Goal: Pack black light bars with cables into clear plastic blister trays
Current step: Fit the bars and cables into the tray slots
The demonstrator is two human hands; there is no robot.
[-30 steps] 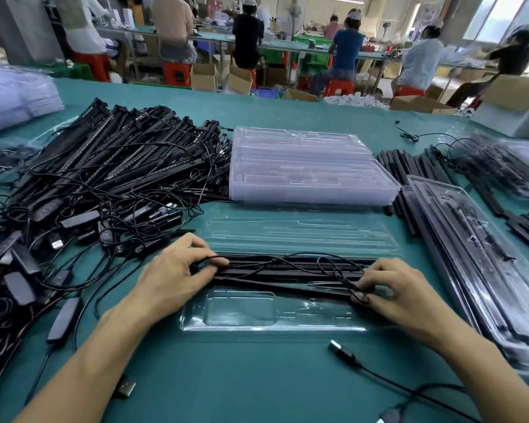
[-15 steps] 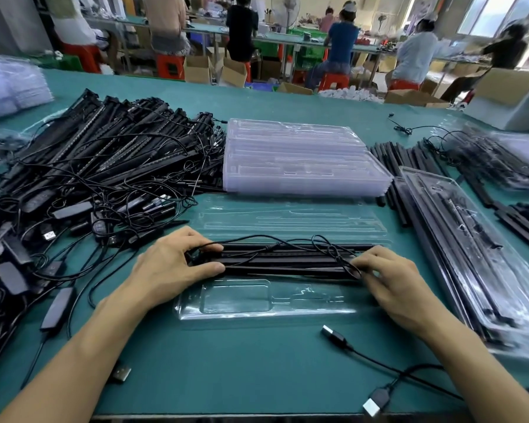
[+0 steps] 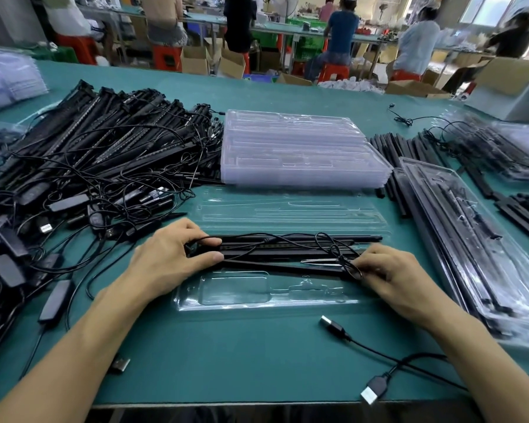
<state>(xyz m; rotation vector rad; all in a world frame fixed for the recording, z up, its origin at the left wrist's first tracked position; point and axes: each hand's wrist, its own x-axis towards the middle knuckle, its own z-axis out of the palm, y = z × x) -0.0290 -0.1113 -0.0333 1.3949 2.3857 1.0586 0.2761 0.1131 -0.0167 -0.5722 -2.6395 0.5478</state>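
A clear tray lies open on the green tabletop, right in front of the person. A few black light bars lie side by side across the middle of the tray. A thin cable runs over the top of them and makes loops near the right end.

The left hand pinches the left end of the light bars between thumb and fingers. The right hand has its fingers curled round the right end, just where the thin cable loops.

A tall stack of empty trays sits behind the clear tray. To the left is a big messy pile of bars, all tangled up with black wires. To the right lie filled trays with bars inside, and some loose bars lie behind them.

Near the front edge of the tabletop, a black plug lies close to the clear tray. A second plug lies nearer the edge.

Far behind, people sit on red stools at other tables.
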